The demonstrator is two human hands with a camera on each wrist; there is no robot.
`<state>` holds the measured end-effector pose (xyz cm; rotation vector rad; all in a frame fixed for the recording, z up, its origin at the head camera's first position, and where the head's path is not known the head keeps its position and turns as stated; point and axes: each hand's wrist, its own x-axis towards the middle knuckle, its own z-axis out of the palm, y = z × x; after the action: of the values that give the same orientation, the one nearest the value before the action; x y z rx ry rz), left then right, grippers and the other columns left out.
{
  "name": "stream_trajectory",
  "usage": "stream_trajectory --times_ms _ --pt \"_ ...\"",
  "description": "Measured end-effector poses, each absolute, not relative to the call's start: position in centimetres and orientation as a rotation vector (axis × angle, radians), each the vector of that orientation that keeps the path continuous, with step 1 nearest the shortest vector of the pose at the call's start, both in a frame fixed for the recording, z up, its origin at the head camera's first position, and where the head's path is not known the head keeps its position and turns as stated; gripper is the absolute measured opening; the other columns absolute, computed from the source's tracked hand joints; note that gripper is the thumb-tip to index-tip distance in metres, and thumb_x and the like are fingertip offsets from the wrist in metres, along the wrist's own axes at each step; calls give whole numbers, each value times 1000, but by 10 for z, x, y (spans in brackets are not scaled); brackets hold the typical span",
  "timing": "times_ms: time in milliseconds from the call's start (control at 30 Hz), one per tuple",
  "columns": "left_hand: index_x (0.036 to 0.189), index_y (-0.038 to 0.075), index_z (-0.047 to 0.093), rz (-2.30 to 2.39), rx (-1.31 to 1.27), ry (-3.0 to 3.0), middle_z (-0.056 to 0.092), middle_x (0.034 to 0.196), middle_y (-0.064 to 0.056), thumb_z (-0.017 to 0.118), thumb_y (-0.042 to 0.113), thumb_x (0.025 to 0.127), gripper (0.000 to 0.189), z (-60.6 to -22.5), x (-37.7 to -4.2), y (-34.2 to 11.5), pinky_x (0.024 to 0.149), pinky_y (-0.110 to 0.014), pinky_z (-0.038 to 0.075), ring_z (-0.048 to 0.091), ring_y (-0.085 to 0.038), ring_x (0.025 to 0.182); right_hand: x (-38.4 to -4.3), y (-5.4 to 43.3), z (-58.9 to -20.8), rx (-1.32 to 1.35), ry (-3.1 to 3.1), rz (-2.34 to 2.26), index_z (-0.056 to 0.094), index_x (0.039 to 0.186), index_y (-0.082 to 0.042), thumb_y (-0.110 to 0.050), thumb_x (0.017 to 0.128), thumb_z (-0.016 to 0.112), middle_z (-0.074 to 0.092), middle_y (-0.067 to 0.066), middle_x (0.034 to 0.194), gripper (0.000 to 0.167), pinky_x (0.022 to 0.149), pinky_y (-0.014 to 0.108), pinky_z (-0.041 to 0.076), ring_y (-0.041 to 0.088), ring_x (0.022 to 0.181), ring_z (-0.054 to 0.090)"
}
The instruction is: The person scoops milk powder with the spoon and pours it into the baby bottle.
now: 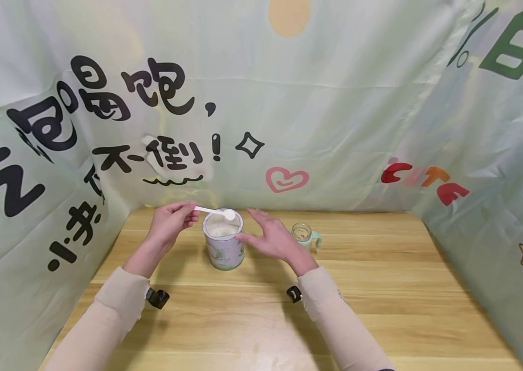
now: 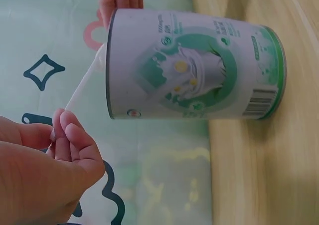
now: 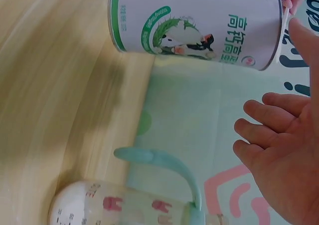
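My left hand [image 1: 170, 222] pinches the end of a white plastic scoop's handle between thumb and fingers. The bowl of the scoop [image 1: 229, 214] is over the open mouth of a milk powder can [image 1: 225, 253], and pale powder shows inside. Upright on the table, the can has a white label with green pictures [image 2: 194, 70]. Beside its right rim my right hand [image 1: 274, 238] is held with straight, spread fingers, the thumb close to the rim. Just right of that hand stands a clear baby bottle [image 3: 124, 205], uncapped, with a mint-green handle [image 3: 172, 160] and something white in its base.
The wooden table [image 1: 372, 288] runs back to a printed cloth backdrop [image 1: 335, 129], which also hangs on both sides. Small black cameras [image 1: 157, 298] sit at the cuffs of both pale sleeves [image 1: 103, 319].
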<state>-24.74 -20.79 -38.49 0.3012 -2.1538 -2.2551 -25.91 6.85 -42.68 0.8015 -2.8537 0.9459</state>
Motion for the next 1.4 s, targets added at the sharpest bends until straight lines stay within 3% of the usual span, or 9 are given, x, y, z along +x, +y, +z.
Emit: stream_trajectory --times_ms 667,1000,1400 --pt "134 -9 62 -2297 253 -2165 75 81 5 64 12 106 35 -378 -255 -183 77 -18 60 70 -5 75 -257 102 -424 686 -2866 938 41 162 -10 -62 98 65 45 11 166 86 126 52 35 34 155 41" --pt "136 -12 61 -2307 200 -2212 72 79 8 62 13 107 38 -379 -260 -161 72 -16 58 68 -5 75 -257 121 -426 629 -2847 961 41 162 -11 -61 99 64 45 13 165 84 126 53 36 35 154 41" --pt "133 -8 65 -2312 165 -2241 74 86 3 66 17 105 37 -379 -264 -147 82 -22 60 69 -7 79 -256 141 -428 601 -2816 948 45 159 -9 -57 99 67 47 17 163 80 125 54 37 37 153 43"
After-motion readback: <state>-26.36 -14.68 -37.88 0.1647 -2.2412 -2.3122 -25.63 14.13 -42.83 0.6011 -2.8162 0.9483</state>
